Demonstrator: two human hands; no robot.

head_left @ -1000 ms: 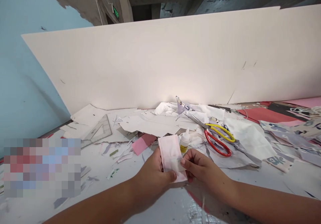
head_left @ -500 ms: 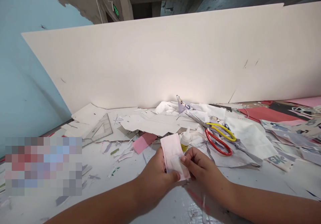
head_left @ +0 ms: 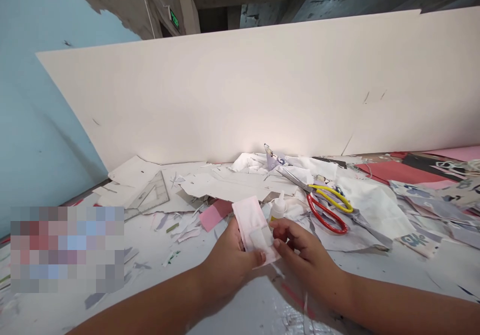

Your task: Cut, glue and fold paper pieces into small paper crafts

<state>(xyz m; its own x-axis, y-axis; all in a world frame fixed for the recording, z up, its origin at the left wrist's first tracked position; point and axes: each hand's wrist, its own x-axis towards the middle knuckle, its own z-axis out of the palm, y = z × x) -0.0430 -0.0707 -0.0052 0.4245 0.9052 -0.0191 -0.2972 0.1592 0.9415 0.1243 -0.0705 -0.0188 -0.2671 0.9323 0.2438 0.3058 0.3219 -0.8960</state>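
My left hand is closed round a small pale pink fabric piece, thumb pressed on its lower face. A greyish-white patch lies on that face, partly under the thumb. At the piece's right edge is my right hand, its fingers curled and its thumb tip touching the edge. Just behind the right fingers stands a white glue bottle with a pointed nozzle and yellow label, its lower part hidden. Scissors with one red and one yellow handle lie beyond, on crumpled white cloth.
Paper and cloth scraps litter the white table. A clear set square lies at the left on white card. A torn white board and a pink strip are ahead. Patterned fabric and red sheets lie right. A tall white panel stands behind.
The pink piece and my left hand have shifted slightly left. My right thumb has slid from the piece's face to its edge, uncovering more of the greyish-white patch.
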